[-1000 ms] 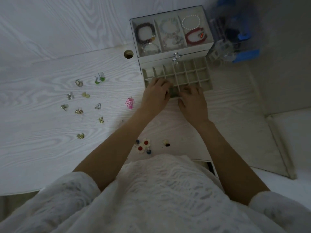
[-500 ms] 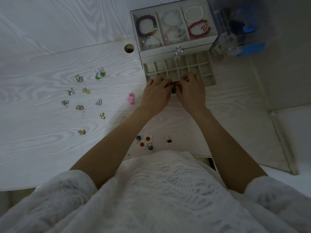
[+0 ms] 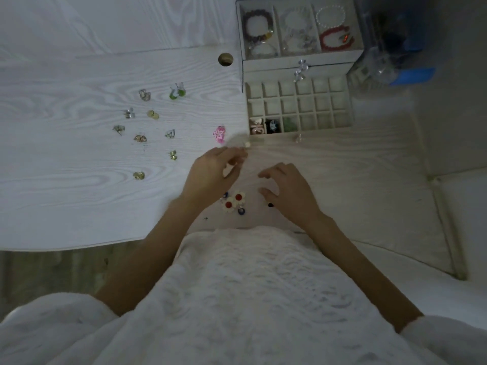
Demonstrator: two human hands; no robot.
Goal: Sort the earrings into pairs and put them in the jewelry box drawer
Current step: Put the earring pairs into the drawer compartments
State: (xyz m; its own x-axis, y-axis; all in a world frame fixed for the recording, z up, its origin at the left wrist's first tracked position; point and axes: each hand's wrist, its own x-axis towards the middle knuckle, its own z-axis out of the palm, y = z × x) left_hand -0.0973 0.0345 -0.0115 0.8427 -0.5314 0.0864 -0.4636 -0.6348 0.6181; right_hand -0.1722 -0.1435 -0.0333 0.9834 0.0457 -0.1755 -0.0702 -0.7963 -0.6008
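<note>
The jewelry box (image 3: 297,67) stands at the back with its gridded drawer (image 3: 340,106) pulled out. Three cells in the drawer's near row hold earrings: pale pink (image 3: 256,126), dark (image 3: 272,125) and green (image 3: 290,124). Several small earrings lie loose on the table to the left, among them a green pair (image 3: 177,92) and a pink flower one (image 3: 219,133). White flower earrings with red centres (image 3: 233,201) lie between my wrists. My left hand (image 3: 213,172) hovers in front of the drawer, fingers curled, blurred. My right hand (image 3: 287,191) hovers beside it with fingers spread, holding nothing.
The box's top tray holds bracelets (image 3: 257,25). A clear and blue organiser (image 3: 395,48) stands right of the box. A round cable hole (image 3: 225,59) is in the table left of the box. A small dark earring (image 3: 270,205) lies under my right hand.
Both hands have pulled back from the drawer's near row toward me. Three filled cells that they covered now show. The camera tilted.
</note>
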